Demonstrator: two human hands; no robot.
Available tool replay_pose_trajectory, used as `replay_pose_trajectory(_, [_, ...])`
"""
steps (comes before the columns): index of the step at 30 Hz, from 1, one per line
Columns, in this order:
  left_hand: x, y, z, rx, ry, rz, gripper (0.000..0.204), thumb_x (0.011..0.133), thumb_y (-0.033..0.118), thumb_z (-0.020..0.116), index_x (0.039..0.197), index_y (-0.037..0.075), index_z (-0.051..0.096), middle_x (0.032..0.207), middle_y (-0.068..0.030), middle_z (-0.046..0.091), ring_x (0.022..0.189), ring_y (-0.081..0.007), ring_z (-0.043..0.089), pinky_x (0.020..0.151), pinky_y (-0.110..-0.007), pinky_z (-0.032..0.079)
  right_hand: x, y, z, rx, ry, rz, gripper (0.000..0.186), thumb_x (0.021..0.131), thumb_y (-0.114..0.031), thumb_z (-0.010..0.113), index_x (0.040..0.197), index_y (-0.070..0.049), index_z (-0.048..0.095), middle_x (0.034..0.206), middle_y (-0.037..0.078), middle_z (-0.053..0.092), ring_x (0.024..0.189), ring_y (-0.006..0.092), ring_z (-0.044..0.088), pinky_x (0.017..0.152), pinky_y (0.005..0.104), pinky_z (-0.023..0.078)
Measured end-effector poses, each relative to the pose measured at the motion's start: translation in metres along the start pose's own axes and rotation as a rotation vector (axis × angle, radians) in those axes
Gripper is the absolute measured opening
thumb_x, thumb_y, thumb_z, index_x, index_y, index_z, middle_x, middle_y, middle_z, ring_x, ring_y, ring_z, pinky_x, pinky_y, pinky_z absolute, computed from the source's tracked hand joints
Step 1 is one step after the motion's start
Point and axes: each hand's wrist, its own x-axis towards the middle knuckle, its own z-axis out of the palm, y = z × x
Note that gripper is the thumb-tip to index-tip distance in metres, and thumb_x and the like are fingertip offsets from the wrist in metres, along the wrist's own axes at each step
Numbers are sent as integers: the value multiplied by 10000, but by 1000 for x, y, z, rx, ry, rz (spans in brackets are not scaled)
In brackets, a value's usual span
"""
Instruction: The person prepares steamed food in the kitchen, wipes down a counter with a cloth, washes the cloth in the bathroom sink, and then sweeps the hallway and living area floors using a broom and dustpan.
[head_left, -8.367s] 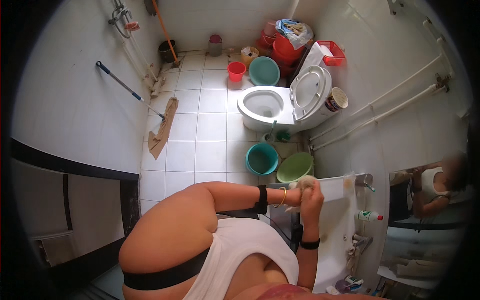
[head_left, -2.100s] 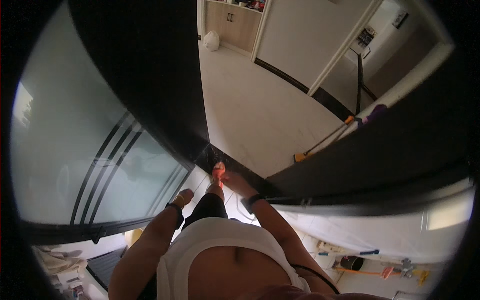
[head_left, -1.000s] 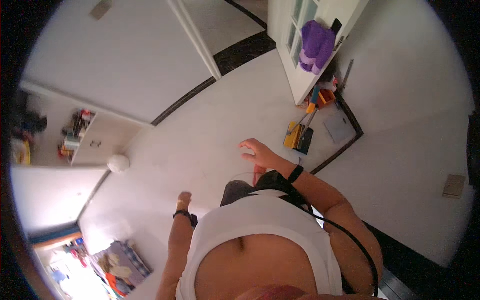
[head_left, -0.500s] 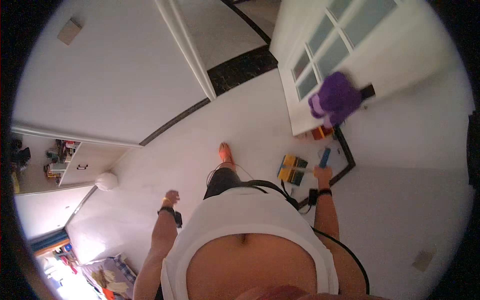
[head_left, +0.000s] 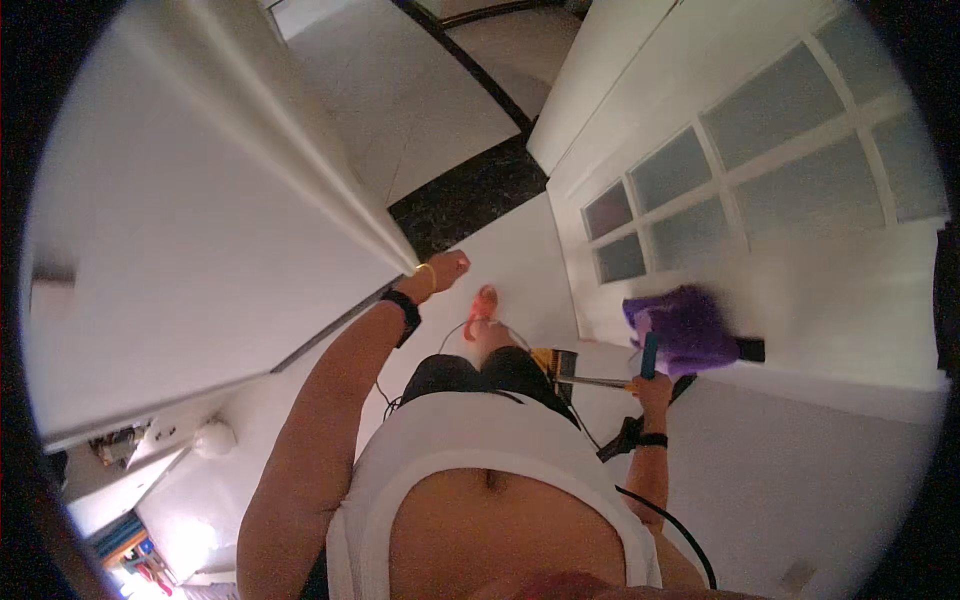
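Note:
In my right hand [head_left: 652, 392] is the blue grip [head_left: 650, 355] of a long-handled, broom-like tool, the fingers wrapped around it. Its pale shaft [head_left: 600, 382] slants away to the left, down to a yellow-and-black head [head_left: 556, 364] low by my legs. My thigh partly hides that head, and its exact kind is unclear. Ahead of my body, my left hand [head_left: 448, 271] hangs in the air close to the white wall corner, fingers curled in and nothing seen in them. A purple cloth [head_left: 690, 330] hangs on the door, just beyond the blue grip.
A white door [head_left: 590, 230] with glass panes stands at the right. Past a dark stone threshold [head_left: 470, 195] the floor continues. White wall [head_left: 200, 230] fills the left side. A round white object [head_left: 213, 438] sits near a cabinet. Black cables run by my legs.
I have moved toward the doorway, so the threshold and door are closer. My left hand swung forward from my side. The broom-like tool came along in my right hand.

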Motion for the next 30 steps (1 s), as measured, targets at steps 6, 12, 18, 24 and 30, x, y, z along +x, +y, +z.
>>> replay_pose_trajectory(6, [133, -32, 22, -808, -303, -289, 226, 812, 238, 489, 888, 29, 536, 815, -95, 587, 688, -199, 574, 608, -324, 471, 101, -118, 7, -148, -3, -161, 230, 602, -209, 672, 613, 6, 592, 547, 100, 579, 482, 169, 561, 468, 327, 433])
replay_pose_trajectory(12, [210, -25, -62, -877, -521, -557, 402, 822, 379, 486, 982, 11, 519, 836, -153, 598, 703, -254, 598, 568, -398, 506, 212, -350, -31, 21, -244, -334, 257, 586, -246, 652, 646, -6, 584, 549, 143, 540, 495, 247, 539, 481, 348, 410])
replay_pose_trajectory(18, [262, -92, -132, -138, -370, -34, 321, 831, 315, 448, 922, 33, 571, 933, -104, 606, 849, -249, 578, 783, -345, 456, 305, -517, -15, -60, -252, -877, 305, 605, -278, 670, 750, -26, 575, 698, 168, 570, 678, 321, 564, 591, 381, 435])
replay_pose_trajectory(24, [286, -119, -219, -1060, 319, -321, 285, 812, 226, 495, 1037, 52, 512, 1031, -107, 547, 953, -207, 517, 832, -324, 417, 372, -646, -1, 99, -491, -971, 340, 596, -188, 695, 901, -90, 582, 853, 129, 575, 783, 308, 557, 675, 367, 448])
replay_pose_trajectory(30, [343, -130, -337, -910, 496, -272, 263, 814, 107, 483, 1073, 58, 486, 996, -101, 542, 959, -181, 507, 823, -292, 413, 453, -740, -21, 10, -587, -1095, 298, 684, -187, 657, 954, -79, 591, 859, 81, 593, 768, 249, 585, 688, 289, 453])
